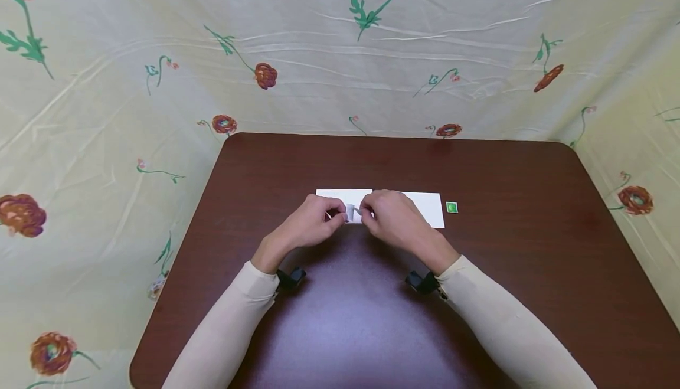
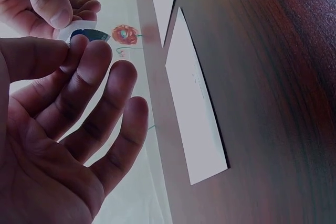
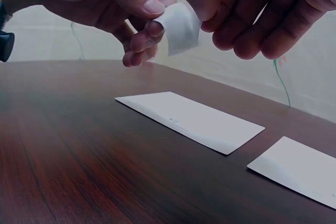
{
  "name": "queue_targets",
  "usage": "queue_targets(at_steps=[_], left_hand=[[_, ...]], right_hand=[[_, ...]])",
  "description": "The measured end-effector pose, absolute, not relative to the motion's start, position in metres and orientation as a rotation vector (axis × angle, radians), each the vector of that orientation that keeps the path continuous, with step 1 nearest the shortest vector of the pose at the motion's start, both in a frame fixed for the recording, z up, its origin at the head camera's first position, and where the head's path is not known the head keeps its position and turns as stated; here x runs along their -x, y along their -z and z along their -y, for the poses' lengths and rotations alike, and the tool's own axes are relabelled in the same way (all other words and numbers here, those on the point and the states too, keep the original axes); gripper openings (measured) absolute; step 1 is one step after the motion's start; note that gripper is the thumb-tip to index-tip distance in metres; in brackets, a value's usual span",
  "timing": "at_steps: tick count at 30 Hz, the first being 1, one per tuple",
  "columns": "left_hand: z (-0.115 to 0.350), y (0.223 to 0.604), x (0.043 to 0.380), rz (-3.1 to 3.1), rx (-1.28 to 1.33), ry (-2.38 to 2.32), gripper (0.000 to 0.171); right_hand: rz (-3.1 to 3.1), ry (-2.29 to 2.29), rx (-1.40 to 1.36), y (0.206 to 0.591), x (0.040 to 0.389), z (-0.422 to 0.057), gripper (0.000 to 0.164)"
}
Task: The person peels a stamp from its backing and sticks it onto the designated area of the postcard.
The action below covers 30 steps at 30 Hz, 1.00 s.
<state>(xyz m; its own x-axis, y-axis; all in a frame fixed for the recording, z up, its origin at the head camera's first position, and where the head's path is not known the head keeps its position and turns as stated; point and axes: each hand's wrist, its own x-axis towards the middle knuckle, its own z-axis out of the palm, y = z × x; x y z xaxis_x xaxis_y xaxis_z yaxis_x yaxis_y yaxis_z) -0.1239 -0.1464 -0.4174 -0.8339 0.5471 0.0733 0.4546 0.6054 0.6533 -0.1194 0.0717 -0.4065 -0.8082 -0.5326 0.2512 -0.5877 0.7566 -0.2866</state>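
White slip [image 3: 182, 30] — fingertip-pinched (left grip [image 1: 312, 220], right grip [image 1: 395, 216]).

Violet-white glare pools on the dark wood tabletop [image 1: 324, 330] on the near side of a person's left hand [image 1: 307, 222] and right hand [image 1: 397, 219], with soft shadows falling beneath both forearms [image 1: 228, 324]. The white slip [image 3: 181, 27] between the hands and the white cards [image 1: 428, 205] below look washed out, the cards' small print [image 2: 197, 82] blurred in the dimmer wrist views, where the nearest fingers [image 3: 247, 44] fall into shade against the pale floral sheet [image 1: 319, 103] beyond.
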Motion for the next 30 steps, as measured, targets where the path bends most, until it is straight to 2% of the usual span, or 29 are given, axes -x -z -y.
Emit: queue_targets(at_steps=[14,30], left_hand=[[0.149,0.417,0.124,-2.753,-0.799,-1.018,0.014],[0.148,0.419,0.123,-2.794,-0.745,-1.001,0.013]], right_hand=[[2.879,-0.508,-0.663,0.407,0.123,-0.086,0.011],[3.065,-0.495,-0.656,0.416,0.112,-0.08,0.022]])
